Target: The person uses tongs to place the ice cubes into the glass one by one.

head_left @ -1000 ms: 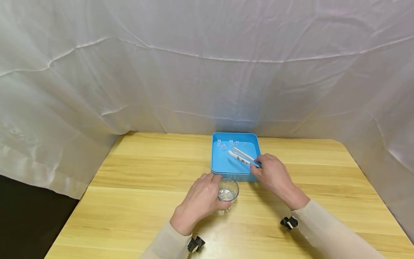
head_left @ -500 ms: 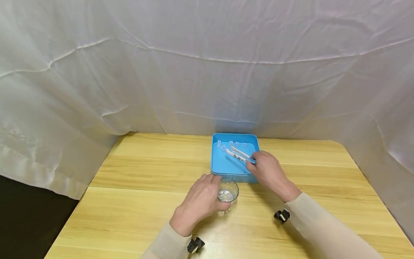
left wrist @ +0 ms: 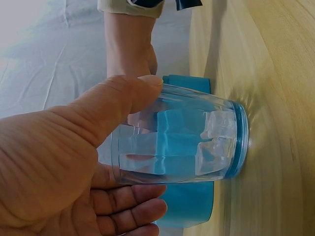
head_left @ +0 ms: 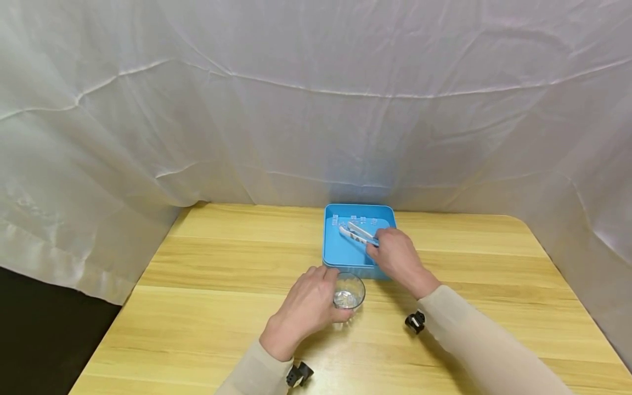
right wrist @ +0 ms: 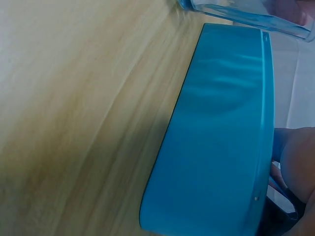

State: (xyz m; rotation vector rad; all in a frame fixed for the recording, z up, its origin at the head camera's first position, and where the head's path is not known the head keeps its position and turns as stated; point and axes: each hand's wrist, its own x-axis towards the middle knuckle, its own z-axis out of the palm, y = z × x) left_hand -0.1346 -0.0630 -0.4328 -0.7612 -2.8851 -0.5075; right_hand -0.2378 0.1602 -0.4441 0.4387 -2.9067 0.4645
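Note:
My left hand (head_left: 305,299) holds a clear drinking glass (left wrist: 142,150) upright on the wooden table, thumb on one side and fingers on the other. Clear ice-like cubes (left wrist: 216,140) lie at its bottom. Above the blue rectangular tray (head_left: 342,255), my right hand (head_left: 399,257) grips a pair of white tongs (head_left: 351,236) with dark marks. Their spread tips point left, right at a clear piece near the tray's left side. Several more clear cubes (head_left: 335,220) lie toward the tray's back. In the right wrist view, the tray's wall (right wrist: 211,123) hides most of the tongs.
The glass stands just in front of the tray's near wall. The wooden table (head_left: 222,247) extends to both sides. A pale cloth curtain (head_left: 296,137) hangs behind the table and along its sides, close behind the tray.
My right hand has moved left, carrying the tongs, and their tips have come to the clear piece at the tray's left. The left hand and the glass have stayed put.

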